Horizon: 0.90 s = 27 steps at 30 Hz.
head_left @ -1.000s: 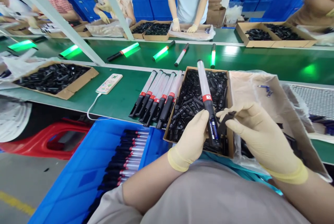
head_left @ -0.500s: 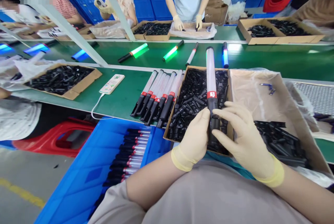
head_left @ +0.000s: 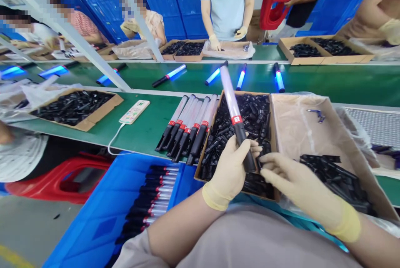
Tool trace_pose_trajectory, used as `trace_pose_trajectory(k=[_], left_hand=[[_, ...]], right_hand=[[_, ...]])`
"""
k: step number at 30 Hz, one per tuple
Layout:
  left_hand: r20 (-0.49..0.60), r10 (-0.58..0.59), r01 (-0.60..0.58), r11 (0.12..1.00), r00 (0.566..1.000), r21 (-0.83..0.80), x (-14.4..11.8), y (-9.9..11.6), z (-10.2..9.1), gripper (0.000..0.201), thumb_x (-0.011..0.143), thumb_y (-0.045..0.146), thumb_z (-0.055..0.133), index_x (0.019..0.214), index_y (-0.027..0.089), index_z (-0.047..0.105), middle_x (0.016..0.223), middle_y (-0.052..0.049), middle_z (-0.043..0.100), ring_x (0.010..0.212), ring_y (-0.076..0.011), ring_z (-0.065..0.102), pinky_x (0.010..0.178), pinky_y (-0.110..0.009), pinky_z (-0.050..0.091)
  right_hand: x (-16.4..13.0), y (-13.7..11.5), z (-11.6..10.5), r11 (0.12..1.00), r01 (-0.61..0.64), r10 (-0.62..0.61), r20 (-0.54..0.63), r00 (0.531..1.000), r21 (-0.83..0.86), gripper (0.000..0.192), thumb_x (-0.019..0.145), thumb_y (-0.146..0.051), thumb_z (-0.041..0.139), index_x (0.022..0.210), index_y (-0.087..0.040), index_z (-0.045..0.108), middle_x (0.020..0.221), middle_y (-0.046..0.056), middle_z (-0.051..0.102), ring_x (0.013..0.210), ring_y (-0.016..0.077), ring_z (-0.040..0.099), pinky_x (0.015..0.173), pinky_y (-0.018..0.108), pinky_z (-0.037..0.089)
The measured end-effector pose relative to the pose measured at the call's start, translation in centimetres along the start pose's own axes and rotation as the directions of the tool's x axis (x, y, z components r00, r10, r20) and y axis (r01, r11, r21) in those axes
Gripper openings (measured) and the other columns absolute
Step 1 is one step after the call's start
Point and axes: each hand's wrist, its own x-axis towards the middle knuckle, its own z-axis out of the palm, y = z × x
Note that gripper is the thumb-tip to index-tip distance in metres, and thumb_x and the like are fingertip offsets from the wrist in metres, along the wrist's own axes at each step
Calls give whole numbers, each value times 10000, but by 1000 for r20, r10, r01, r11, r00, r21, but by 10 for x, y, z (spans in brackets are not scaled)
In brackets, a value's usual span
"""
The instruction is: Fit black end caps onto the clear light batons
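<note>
My left hand point(head_left: 231, 168), in a cream glove, grips the black handle of a light stick point(head_left: 233, 109) with a white tube and a red band, tilted up and to the left. My right hand point(head_left: 296, 184), gloved too, hovers just right of the handle's lower end, fingers apart, with nothing visibly in it. Both hands are over a cardboard box point(head_left: 274, 134) full of small black parts point(head_left: 250, 118). Several finished sticks point(head_left: 190, 122) lie side by side on the green table left of the box.
A blue crate point(head_left: 103, 214) with more sticks sits low on the left. A second lined box point(head_left: 353, 151) with black parts is on the right. A white power strip point(head_left: 135, 111) lies on the table. Lit blue sticks point(head_left: 240, 78) ride the belt. Other people work across the belt.
The stick in my left hand has tilted left. My right hand came off the handle and dropped lower right. The belt's sticks went from green to blue.
</note>
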Motion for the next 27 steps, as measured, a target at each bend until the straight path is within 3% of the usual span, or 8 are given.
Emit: trace_pose_trajectory(k=[4,7,14,18,21,23,25,27], left_hand=[[68,-44,38,996,997,80,8,0,2,446,928,532,653,1223,197,637,1339,-144,672,1125,-251,668,900,-376,560],[77,14,-25,988,997,152,11,12,-10,521,931,559,645,1342,240,631,1541,-124,537,1398,-263,508,1099,-399,459],[-122,117,-81,960,986,267,-1,50,-69,353,949,443,643,1224,243,735,1442,-120,634,1387,-291,533,1148,-446,404],[-272,193,-107,947,943,303,-17,61,-88,335,910,430,670,1152,215,758,1361,-130,686,1322,-306,588,1118,-439,435],[-302,263,-117,896,916,428,-21,76,-102,358,909,445,650,1145,193,747,1343,-142,692,1307,-309,600,1083,-418,473],[-314,391,-88,735,865,673,-15,93,-119,385,944,451,559,1180,194,722,1342,-132,692,1282,-290,618,1052,-388,499],[-281,538,81,365,795,927,-1,114,-144,433,974,414,432,1246,197,687,1341,-108,694,1253,-253,632,1065,-352,486],[-290,583,222,187,759,957,19,134,-171,452,927,332,445,1258,125,674,1383,-157,655,1335,-279,560,1162,-371,388]], right_hand=[[33,-2,10,950,-54,20,114,993,308,432,906,-543,601,1106,-163,555,780,27,679,661,152,636,606,284,526],[78,5,-16,908,-100,111,-2,994,407,440,912,-594,566,977,-159,563,792,58,682,626,129,604,579,260,500],[225,35,-138,943,-330,320,-415,852,48,296,986,-395,606,1003,-103,648,949,77,685,808,137,649,772,308,550],[277,51,-161,845,-504,334,-558,759,-181,339,956,-371,668,1177,-114,654,1215,116,648,1105,214,635,968,425,535],[287,60,-162,780,-545,321,-551,771,-308,326,948,-379,676,1172,-143,664,1233,105,649,1152,226,625,995,438,523],[286,60,-163,752,-544,306,-533,789,-373,283,936,-343,686,1133,-141,682,1202,107,667,1132,227,634,984,437,518],[277,55,-168,743,-524,266,-534,803,-417,256,928,-298,669,1093,-109,721,1186,170,684,1096,253,647,936,423,497],[257,49,-177,757,-485,195,-556,808,-438,314,933,-301,623,1126,-92,755,1220,239,678,1074,288,654,853,416,453]])
